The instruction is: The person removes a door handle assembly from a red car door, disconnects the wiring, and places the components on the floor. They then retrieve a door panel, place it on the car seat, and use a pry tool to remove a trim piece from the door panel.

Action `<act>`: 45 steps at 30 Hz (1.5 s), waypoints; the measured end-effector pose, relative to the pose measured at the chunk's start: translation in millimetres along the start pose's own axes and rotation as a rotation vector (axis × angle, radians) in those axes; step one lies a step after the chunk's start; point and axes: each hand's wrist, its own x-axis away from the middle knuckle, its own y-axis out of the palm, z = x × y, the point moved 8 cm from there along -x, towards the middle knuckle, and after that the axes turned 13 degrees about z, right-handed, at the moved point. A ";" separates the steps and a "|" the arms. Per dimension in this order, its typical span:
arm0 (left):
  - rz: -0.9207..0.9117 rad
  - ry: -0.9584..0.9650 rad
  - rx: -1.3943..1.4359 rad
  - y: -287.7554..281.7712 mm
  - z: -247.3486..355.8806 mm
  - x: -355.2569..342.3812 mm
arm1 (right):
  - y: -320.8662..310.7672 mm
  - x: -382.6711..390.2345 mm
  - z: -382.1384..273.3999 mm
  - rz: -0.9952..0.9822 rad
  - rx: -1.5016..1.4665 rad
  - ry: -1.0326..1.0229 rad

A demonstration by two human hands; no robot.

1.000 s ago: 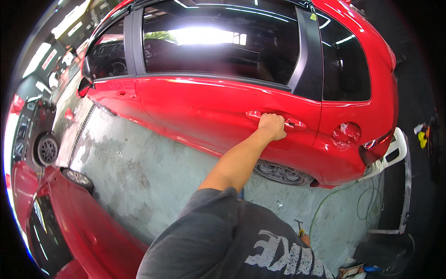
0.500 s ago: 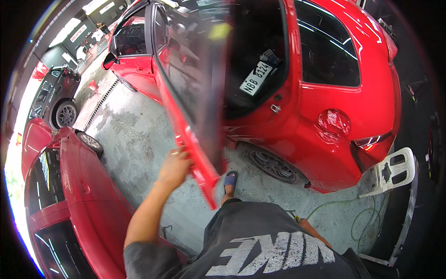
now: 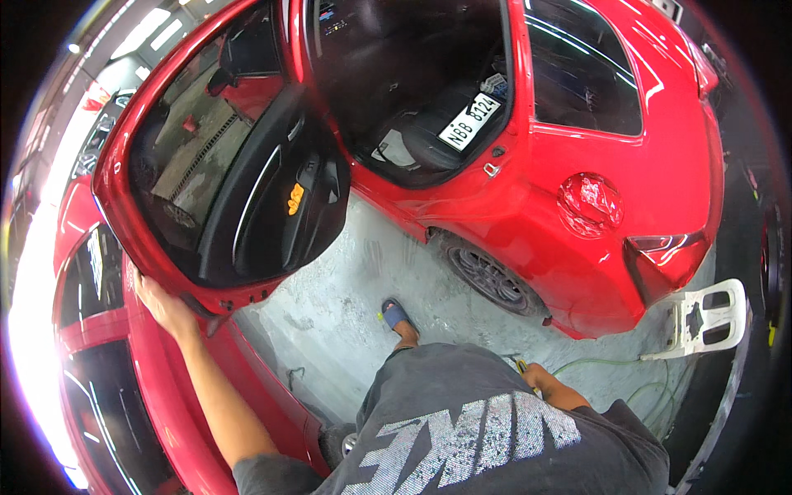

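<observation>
My left hand (image 3: 165,309) grips the outer edge of the red car's rear door (image 3: 194,293), fingers curled behind the frame. The door stands wide open, its black inner panel (image 3: 256,210) facing me, with a small orange-yellow item (image 3: 295,199) in its pull pocket. Low by my right side, my right hand (image 3: 546,386) is closed around a small tool with yellow on it (image 3: 522,366); its kind is mostly hidden by my shirt. Through the doorway a white licence plate (image 3: 469,122) lies on the dark rear seat (image 3: 429,142).
A darker red car (image 3: 177,396) stands close on the left, beside the opened door. The rear wheel (image 3: 487,272) is ahead of me. At right stands a white plastic chair (image 3: 685,322), with a thin green hose (image 3: 606,360) on the grey floor (image 3: 355,272). Crinkled film covers the fuel flap (image 3: 590,205).
My left hand has swung the rear door outward to the left, from partly open to wide open. The cabin and inner door panel now show. My right hand stays low with the tool.
</observation>
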 end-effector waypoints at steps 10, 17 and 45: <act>0.843 0.267 -0.742 37.5 -51.1 -40.0 | -131.7 -14.8 -176.1 0.030 -0.446 -0.002; 0.754 0.473 -0.777 50.5 -157.0 -99.2 | -172.8 -46.9 -243.7 0.021 -0.196 -0.102; 0.682 0.125 -0.355 88.4 -327.8 -211.6 | -399.7 -225.4 -632.7 0.248 -0.048 -0.449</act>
